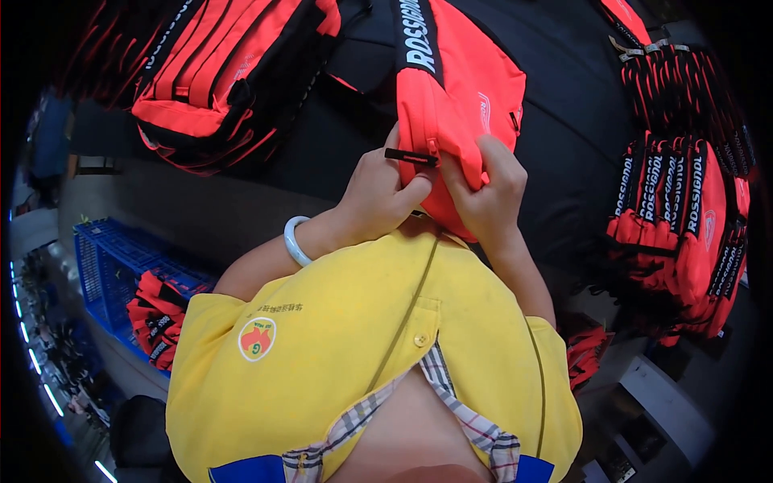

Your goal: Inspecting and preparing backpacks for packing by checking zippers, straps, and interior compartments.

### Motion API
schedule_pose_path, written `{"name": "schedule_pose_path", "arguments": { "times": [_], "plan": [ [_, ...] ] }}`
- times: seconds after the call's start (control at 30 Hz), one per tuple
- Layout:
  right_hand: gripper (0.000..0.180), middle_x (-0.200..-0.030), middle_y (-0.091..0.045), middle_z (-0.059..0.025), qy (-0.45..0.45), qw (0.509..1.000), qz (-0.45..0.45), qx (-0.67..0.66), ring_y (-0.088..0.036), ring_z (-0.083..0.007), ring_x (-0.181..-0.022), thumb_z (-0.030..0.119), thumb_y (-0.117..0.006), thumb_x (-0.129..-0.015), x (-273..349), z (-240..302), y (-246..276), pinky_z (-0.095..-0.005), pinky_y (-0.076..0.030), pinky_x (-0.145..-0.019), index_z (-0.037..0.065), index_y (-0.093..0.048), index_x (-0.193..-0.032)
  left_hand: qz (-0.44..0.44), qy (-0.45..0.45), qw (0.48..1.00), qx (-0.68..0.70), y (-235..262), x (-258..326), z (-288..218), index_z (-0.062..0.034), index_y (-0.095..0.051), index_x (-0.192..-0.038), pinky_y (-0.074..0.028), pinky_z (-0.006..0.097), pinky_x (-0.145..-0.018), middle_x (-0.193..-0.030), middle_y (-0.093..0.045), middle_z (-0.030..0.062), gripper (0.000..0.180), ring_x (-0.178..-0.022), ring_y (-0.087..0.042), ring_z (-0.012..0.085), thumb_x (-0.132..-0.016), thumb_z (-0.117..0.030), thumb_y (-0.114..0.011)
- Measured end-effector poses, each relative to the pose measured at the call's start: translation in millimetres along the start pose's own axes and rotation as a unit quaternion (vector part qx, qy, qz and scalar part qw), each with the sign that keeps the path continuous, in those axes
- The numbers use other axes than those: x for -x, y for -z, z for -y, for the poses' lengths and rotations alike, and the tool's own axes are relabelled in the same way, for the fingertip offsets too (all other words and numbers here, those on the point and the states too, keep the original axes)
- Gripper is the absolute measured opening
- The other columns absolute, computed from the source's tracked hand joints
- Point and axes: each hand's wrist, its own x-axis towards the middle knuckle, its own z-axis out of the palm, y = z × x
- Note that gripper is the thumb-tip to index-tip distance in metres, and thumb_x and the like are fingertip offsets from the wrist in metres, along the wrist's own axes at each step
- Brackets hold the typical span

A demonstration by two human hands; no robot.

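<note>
Holding the orange-red bag (467, 92) over the black surface (572, 153), your left grip (382, 190) and right grip (493, 190) pinch its near end; uneven tugging could snag cloth around the black zip pull (411, 157).

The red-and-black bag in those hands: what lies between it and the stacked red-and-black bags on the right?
In the head view, a stretch of black work surface lies between the held bag and the stacked bags.
</note>
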Motion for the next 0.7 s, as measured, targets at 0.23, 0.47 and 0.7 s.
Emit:
{"name": "schedule_pose_path", "arguments": {
  "times": [0.23, 0.47, 0.7],
  "plan": [
    [0.024, -0.070, -0.057, -0.0139, -0.038, 0.998, 0.024, 0.032, -0.058, -0.0328, -0.065, 0.021, -0.074, -0.075, -1, 6, 1, -0.0402, -0.044, -0.057, 0.002, -0.059, -0.079, -0.040, 0.005, 0.999, -0.015, 0, -5, -3, 0.0055, -0.050, -0.118, -0.051, 0.039, -0.060, -0.076, -0.065, 0.0210, 0.037, -0.068, -0.065, 0.0383, -0.091, -0.019, -0.058],
    [0.017, -0.079, -0.062, -0.0182, -0.039, 0.992, 0.052, 0.109, -0.062, -0.0366, -0.072, 0.014, -0.066, -0.079, 6, -10, 14, -0.0385, -0.049, -0.063, 0.003, -0.067, -0.092, 0.029, -0.006, 0.990, -0.138, -5, -1, 5, 0.0083, -0.043, -0.124, -0.051, 0.047, -0.057, -0.069, -0.063, 0.0237, 0.052, -0.061, -0.062, 0.0412, -0.085, -0.022, -0.060],
    [0.015, -0.066, -0.040, -0.0196, 0.044, 0.978, 0.141, 0.147, -0.047, -0.0408, -0.059, 0.005, -0.059, -0.076, -8, -36, 85, -0.0462, -0.035, -0.052, -0.001, -0.045, -0.073, 0.116, -0.012, 0.953, -0.279, 18, 3, 8, -0.0180, -0.028, -0.150, -0.053, 0.041, -0.055, -0.060, -0.059, 0.0148, 0.085, -0.055, -0.062, 0.0339, -0.075, -0.025, -0.067]
  ]
}}
